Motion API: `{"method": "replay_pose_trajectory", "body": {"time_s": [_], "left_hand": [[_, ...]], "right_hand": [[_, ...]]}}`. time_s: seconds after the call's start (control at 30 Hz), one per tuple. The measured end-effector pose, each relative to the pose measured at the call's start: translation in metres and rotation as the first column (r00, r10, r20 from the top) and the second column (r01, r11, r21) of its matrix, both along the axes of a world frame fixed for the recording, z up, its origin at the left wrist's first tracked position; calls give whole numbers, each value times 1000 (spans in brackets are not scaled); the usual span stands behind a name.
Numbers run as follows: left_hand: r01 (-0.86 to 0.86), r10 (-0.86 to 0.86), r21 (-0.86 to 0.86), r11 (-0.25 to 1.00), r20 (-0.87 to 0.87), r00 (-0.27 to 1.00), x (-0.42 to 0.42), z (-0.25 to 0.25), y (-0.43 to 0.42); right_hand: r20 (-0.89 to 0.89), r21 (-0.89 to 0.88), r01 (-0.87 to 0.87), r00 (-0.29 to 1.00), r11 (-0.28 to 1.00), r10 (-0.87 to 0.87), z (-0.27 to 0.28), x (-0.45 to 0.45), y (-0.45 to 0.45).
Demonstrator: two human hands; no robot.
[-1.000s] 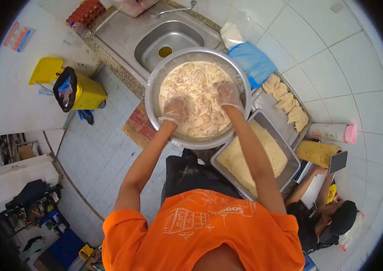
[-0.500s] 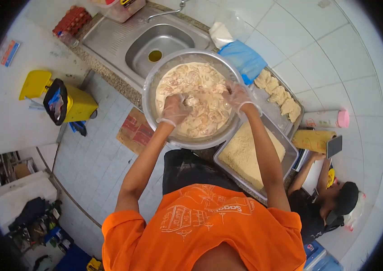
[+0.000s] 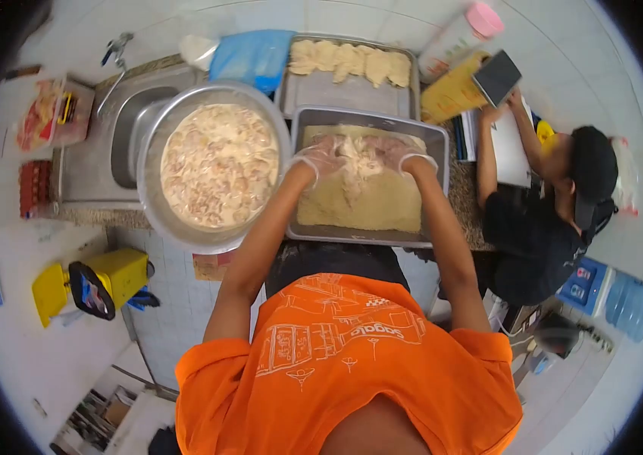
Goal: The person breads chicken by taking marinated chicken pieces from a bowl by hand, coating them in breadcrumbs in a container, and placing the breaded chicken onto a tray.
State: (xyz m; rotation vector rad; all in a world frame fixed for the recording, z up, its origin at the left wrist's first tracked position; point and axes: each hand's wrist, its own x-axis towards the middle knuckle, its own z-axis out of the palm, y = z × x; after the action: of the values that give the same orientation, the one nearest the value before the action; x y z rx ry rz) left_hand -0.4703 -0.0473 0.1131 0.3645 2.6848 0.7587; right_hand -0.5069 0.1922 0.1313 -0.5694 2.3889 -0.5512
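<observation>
Both my hands wear clear plastic gloves and are over a grey rectangular tray (image 3: 370,236) of pale crumbs (image 3: 359,208). Between them lies a wet, batter-covered piece of meat (image 3: 361,161). My left hand (image 3: 323,155) grips its left side, and my right hand (image 3: 391,152) holds its right side. To the left stands a large metal bowl (image 3: 151,186) full of meat pieces in creamy batter (image 3: 219,167). Behind the crumbs, a metal tray (image 3: 344,98) carries a row of coated pieces (image 3: 348,61) along its back edge.
A sink (image 3: 126,136) is left of the bowl. A blue plastic bag (image 3: 249,59) lies behind it. At the right, a person in black (image 3: 537,235) sits near a yellow roll (image 3: 450,89) and papers. A yellow bin (image 3: 120,274) stands on the floor.
The view has turned right. My hands have left the bowl and moved over the crumb tray, with a battered piece of meat now between them.
</observation>
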Motion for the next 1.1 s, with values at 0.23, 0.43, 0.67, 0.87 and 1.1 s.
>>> {"method": "replay_pose_trajectory", "body": {"time_s": [0.23,0.43,0.67,0.87,1.1], "left_hand": [[8,42,-274,962,174,984,74,-1,39],[99,-143,114,989,495,857,79,-14,62],[-118,108,-60,991,-154,982,32,-53,74],[198,-156,-245,949,180,971,42,-73,63],[369,-190,-262,892,523,831,16,-36,58]], "right_hand": [[-20,351,546,817,761,-577,3,97,22],[248,172,565,768,807,-590,-83,108,22],[-475,2,360,821,933,-316,-58,51,-31],[-321,240,215,938,947,-131,-75,63,-24],[-122,356,-18,990,934,66,-50,56,-15]]}}
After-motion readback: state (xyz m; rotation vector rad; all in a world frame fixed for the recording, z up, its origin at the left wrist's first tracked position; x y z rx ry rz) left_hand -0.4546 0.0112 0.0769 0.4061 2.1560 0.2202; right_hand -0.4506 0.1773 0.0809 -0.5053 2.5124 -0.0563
